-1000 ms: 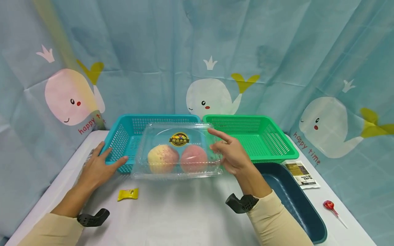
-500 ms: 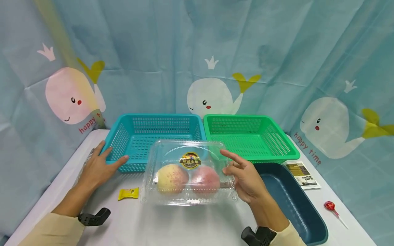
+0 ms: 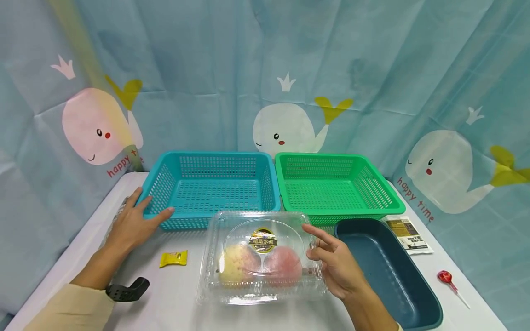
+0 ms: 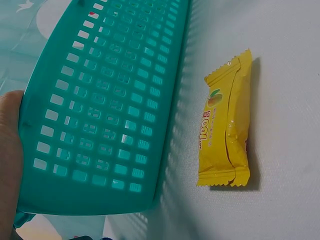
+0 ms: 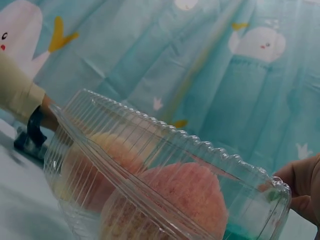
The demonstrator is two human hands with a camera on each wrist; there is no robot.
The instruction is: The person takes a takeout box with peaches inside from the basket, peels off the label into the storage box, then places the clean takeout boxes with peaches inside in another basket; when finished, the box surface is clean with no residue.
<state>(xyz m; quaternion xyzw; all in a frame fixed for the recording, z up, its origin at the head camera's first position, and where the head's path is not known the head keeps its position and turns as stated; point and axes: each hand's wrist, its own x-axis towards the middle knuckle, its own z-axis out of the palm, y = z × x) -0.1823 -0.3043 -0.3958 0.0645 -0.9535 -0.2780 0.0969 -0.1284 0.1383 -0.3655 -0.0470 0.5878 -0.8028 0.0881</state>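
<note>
My right hand point(image 3: 341, 266) grips the right end of a clear plastic clamshell fruit box point(image 3: 265, 292). Through its lid, which bears a black and gold label point(image 3: 263, 240), show a yellow-pink peach point(image 3: 238, 264) and a pinker peach point(image 3: 283, 265). In the right wrist view, the fingers point(image 5: 300, 182) pinch the box by its edge. My left hand point(image 3: 132, 223), its fingers spread, rests on the front left corner of a blue mesh basket point(image 3: 219, 214). A yellow wrapped candy point(image 4: 225, 125) lies on the table in front of that basket.
A green mesh basket point(image 3: 339, 212) stands right of the blue one. In front of it sits a dark blue tray point(image 3: 381, 257). Along the right table edge lie a brown-and-white packet point(image 3: 409, 235) and a red lollipop point(image 3: 445, 276). A whale-print curtain point(image 3: 198, 59) hangs behind.
My right hand has brought the fruit box from over the blue basket's front toward me and slightly right. The left hand has stayed at the basket's corner.
</note>
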